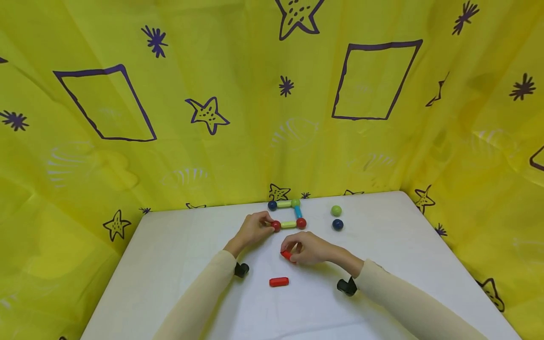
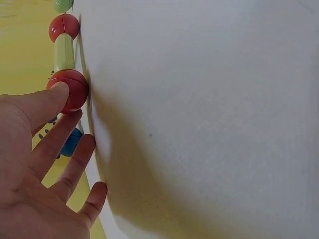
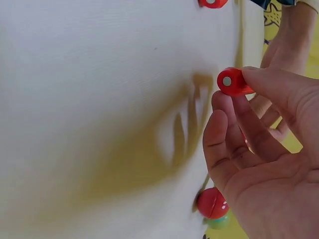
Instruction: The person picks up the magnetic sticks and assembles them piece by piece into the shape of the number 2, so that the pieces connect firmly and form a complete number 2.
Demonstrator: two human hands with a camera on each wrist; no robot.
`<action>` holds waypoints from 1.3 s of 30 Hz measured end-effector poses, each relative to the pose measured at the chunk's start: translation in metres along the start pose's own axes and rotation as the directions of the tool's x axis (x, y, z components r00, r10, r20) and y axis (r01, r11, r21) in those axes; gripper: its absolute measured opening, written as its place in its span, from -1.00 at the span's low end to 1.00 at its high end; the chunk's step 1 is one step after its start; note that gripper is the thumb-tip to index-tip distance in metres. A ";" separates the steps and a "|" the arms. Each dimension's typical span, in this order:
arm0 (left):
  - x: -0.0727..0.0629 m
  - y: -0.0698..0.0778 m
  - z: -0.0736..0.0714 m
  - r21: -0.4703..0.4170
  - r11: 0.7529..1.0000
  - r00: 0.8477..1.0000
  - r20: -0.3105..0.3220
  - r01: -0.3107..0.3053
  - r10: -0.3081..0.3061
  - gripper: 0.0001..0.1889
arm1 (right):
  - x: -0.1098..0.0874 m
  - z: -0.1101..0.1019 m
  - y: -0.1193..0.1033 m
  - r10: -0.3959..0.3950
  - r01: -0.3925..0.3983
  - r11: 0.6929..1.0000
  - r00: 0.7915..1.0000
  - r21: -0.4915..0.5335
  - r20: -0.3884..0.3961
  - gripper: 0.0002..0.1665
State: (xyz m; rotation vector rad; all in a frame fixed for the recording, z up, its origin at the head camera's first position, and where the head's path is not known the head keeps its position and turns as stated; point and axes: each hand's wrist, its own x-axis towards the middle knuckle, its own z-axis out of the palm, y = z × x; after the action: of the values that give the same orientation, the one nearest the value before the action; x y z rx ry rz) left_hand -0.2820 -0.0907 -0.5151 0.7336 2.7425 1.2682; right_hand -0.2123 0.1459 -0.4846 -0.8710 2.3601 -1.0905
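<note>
My left hand (image 1: pixel 253 229) holds a red ball (image 2: pixel 75 92) between thumb and forefinger, the other fingers spread. That ball sits at one end of a chain of magnetic pieces: a light green rod (image 1: pixel 288 225), another red ball (image 1: pixel 301 223), a blue rod (image 1: pixel 298 212), a green ball (image 1: pixel 295 202), a second light green rod (image 1: pixel 284 204) and a dark blue ball (image 1: pixel 272 205). My right hand (image 1: pixel 310 248) pinches a red magnetic rod (image 3: pixel 234 82), apart from the chain; a round silvery magnet shows in its end.
Nearer the front, a second red rod (image 1: pixel 278 282) lies on the white table (image 1: pixel 178 264). To the right of the chain are a loose green ball (image 1: pixel 336 210) and a loose dark blue ball (image 1: pixel 337 224). A yellow patterned curtain (image 1: pixel 246 156) stands along the back and sides.
</note>
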 end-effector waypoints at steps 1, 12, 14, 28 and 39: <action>0.000 0.000 0.000 -0.002 1.000 1.000 0.000 0.000 0.000 -0.90 | -0.001 0.000 0.002 0.004 -0.004 1.000 1.000 0.011 -0.007 -0.73; 0.000 -0.002 0.000 0.006 1.000 1.000 -0.005 -0.013 0.013 -0.89 | 0.004 0.002 0.013 0.078 -0.056 0.991 0.980 0.121 -0.185 -0.73; 0.000 -0.002 0.000 0.003 1.000 1.000 -0.002 -0.010 0.010 -0.90 | 0.008 0.002 0.013 0.125 -0.090 0.983 0.968 0.162 -0.218 -0.71; -0.001 0.000 -0.001 -0.010 1.000 1.000 0.007 -0.020 0.020 -0.91 | 0.034 0.008 0.014 0.239 -0.141 0.938 0.925 0.316 -0.295 -0.66; 0.000 -0.001 -0.002 0.008 1.000 1.000 -0.004 -0.030 0.030 -0.92 | 0.041 0.010 0.014 0.274 -0.158 0.921 0.913 0.357 -0.303 -0.65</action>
State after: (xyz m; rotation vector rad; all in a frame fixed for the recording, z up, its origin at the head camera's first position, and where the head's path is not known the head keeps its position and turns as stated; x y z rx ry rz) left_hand -0.2825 -0.0931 -0.5143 0.7768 2.7522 1.2664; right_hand -0.2419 0.1197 -0.5058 -0.3016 2.3692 -1.5826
